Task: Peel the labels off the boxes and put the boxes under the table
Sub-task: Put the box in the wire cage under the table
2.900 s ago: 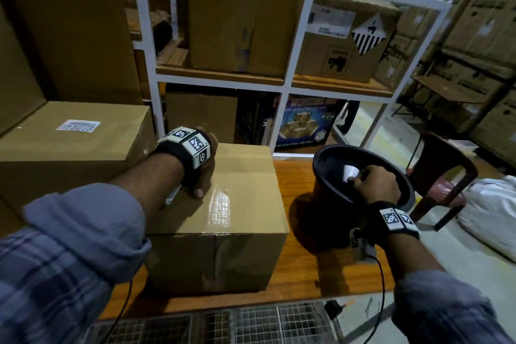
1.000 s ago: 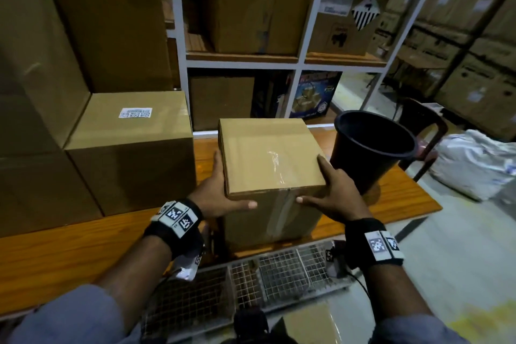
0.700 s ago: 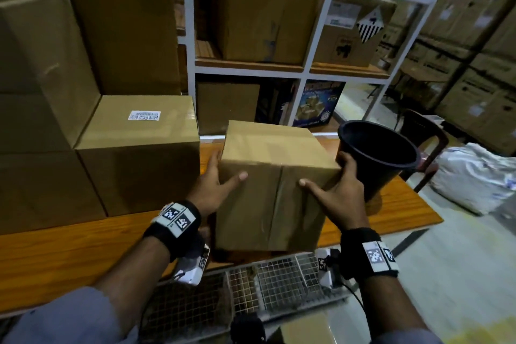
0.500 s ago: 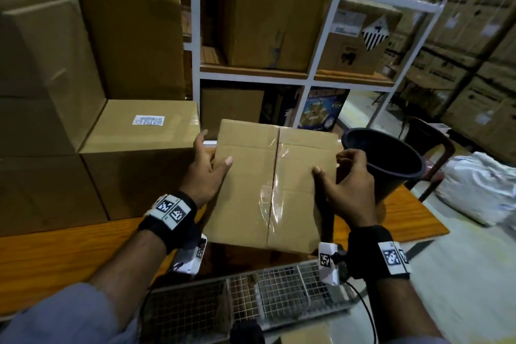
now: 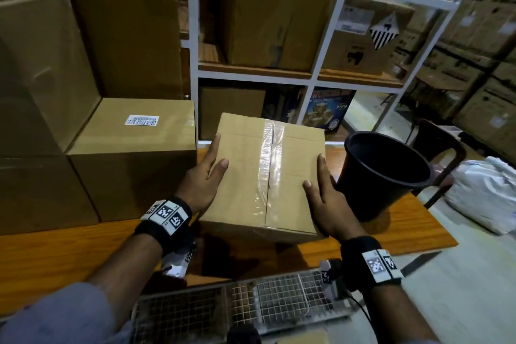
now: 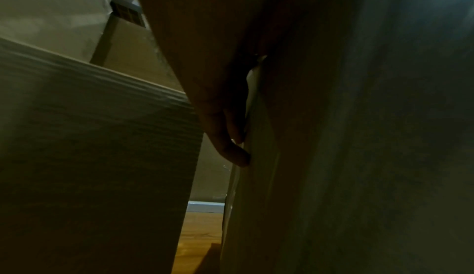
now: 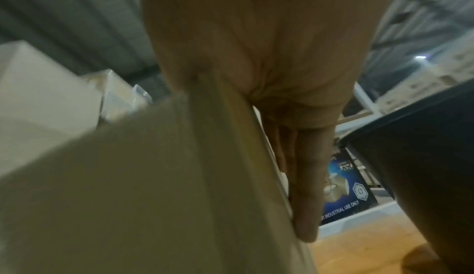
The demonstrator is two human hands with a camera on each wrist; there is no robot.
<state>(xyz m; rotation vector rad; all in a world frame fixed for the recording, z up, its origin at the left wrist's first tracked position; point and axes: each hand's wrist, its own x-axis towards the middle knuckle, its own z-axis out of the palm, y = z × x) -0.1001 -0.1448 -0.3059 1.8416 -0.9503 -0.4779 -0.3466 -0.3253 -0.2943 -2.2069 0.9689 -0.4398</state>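
Observation:
A plain cardboard box (image 5: 265, 176) with a clear tape seam on its upper face is held tilted over the wooden table (image 5: 69, 254). My left hand (image 5: 206, 176) presses its left side, thumb lying on top. My right hand (image 5: 324, 193) presses the right side the same way. In the left wrist view my fingers (image 6: 231, 136) lie flat along the box wall (image 6: 333, 156). The right wrist view shows straight fingers (image 7: 305, 187) against the box (image 7: 128, 177). A second box (image 5: 134, 148) on the left bears a white label (image 5: 141, 120).
A black bucket (image 5: 385, 173) stands on the table just right of my right hand. Tall cartons are stacked at the left. A white shelf rack (image 5: 192, 36) with boxes stands behind. A wire mesh shelf (image 5: 251, 301) lies below the table's front edge; a white sack (image 5: 485, 198) lies on the floor.
My right hand left the bucket and both hands took the box by its sides. They tipped it toward me and turned it, so the taped seam now faces up.

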